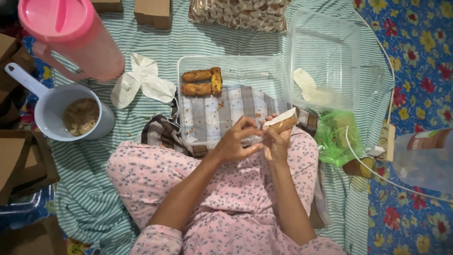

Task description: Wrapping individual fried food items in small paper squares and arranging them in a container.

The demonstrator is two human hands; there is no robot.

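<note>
While both hands grip, roll point(281, 123) tilts up-right.

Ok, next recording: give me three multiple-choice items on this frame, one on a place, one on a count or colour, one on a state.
1. Where are the fried rolls?
A. in the clear box
B. in the grey scoop
C. on the flowered mat

2. What colour is the jug lid?
A. green
B. pink
C. white

3. What is the right hand doing?
A. resting flat on the cloth
B. lifting the jug
C. holding a roll in white paper

Answers: 1 A, three rolls lie in the box's far left corner. 2 B, the lid at top left is pink. 3 C, the right hand grips the wrapped roll while the left hand meets it.
</note>
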